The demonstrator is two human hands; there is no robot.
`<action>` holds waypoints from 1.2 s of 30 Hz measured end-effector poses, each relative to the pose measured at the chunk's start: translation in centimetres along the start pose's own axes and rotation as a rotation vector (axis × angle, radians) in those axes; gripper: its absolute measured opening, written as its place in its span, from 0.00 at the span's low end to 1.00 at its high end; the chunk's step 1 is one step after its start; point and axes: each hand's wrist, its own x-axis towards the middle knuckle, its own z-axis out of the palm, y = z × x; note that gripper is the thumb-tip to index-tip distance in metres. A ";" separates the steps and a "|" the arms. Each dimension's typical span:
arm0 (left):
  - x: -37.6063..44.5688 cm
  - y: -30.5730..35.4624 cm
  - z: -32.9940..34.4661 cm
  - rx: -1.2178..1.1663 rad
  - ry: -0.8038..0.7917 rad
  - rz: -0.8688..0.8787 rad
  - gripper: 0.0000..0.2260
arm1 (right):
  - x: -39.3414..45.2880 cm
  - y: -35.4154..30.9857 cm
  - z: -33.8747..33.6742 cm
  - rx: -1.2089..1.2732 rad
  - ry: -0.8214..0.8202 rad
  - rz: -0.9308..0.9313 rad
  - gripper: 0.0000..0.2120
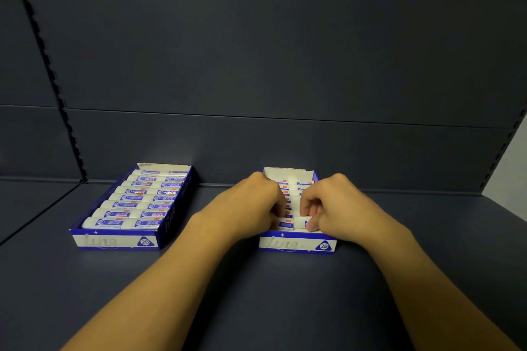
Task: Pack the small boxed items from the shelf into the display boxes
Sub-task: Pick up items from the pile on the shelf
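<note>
two hands: both are down in the right display box [298,243], knuckles up.
right fingers [310,218]: curled narrow, pinching the white end of the front small boxed item [296,222].
left hand [256,205]: fingers curled into the left column; what they hold, i cannot tell.
right hand [336,205]: leaning over the box's right wall.
front row: item sits just behind the front lip, maybe not seated.
risk: a skewed push could wedge it or pop its neighbours up.
risk: wrist weight might crush the thin wall or slide the box along the shelf [285,308].
left display box [114,241]: full, well apart.
</note>
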 end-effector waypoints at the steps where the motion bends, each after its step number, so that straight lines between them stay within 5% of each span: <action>1: 0.0 0.0 0.0 -0.001 0.003 0.001 0.12 | 0.0 0.0 0.0 -0.008 -0.006 0.003 0.08; 27: -0.2 0.0 -0.1 -0.075 0.075 -0.012 0.10 | 0.6 -1.0 0.2 -0.114 0.027 0.033 0.11; 36: 0.6 1.8 0.1 -0.065 0.077 -0.207 0.12 | -1.2 -2.6 -0.8 -0.182 0.092 -0.003 0.10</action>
